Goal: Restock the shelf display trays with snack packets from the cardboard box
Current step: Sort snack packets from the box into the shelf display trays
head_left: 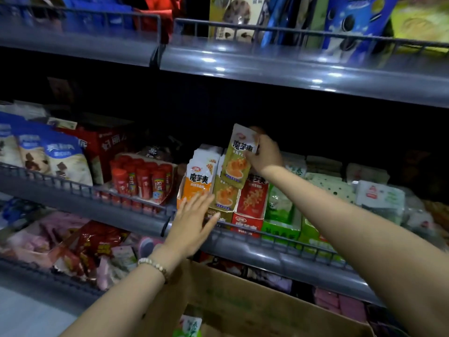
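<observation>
My right hand (263,154) pinches the top of an olive-green snack packet (238,161) and holds it upright above the olive display tray (224,212) on the middle shelf. My left hand (194,220) is flat with straight fingers, resting against the front of the orange display tray (194,188) and the olive one beside it. More olive packets (226,195) stand in the tray. The cardboard box (243,307) is open below my arms, with a green packet (189,327) showing inside.
A red display tray (250,205) and green trays (281,222) stand right of the olive one. Red tubes (143,181) and blue-white bags (48,156) sit to the left. A wire rail (279,237) edges the shelf. The upper shelf (291,66) overhangs.
</observation>
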A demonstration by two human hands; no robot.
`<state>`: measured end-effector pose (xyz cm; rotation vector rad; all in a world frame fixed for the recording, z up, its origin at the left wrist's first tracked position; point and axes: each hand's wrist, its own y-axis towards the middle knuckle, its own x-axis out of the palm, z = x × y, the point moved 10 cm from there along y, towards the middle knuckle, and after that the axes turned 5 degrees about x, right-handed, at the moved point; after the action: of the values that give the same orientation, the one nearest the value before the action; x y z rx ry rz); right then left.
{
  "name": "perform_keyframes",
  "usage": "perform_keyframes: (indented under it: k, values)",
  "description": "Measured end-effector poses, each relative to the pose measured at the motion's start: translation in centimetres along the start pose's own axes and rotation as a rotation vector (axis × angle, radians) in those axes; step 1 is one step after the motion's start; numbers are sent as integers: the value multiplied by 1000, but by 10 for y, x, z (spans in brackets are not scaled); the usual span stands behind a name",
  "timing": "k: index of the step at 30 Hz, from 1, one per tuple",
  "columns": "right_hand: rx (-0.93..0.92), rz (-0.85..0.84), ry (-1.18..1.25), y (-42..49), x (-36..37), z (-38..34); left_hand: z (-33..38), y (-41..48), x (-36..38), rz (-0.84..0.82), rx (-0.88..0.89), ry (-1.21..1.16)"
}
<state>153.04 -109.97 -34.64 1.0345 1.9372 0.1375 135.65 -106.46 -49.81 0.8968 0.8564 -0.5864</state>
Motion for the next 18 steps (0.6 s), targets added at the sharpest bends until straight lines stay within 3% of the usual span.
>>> perform_keyframes:
  k: [5,11,15,18]
  values:
    - [-89,-76,-45,-11,36,7,-2,-5,6,10,17,52]
    - [-211,-107,-270,-25,67,14,-2,-6,8,0,32,64]
    - [-167,-110,-214,-34,61,16,0,-11,5,-7,33,38]
    - [-197,-112,-30,-59,47,12,-1,-32,2,-3,20,14]
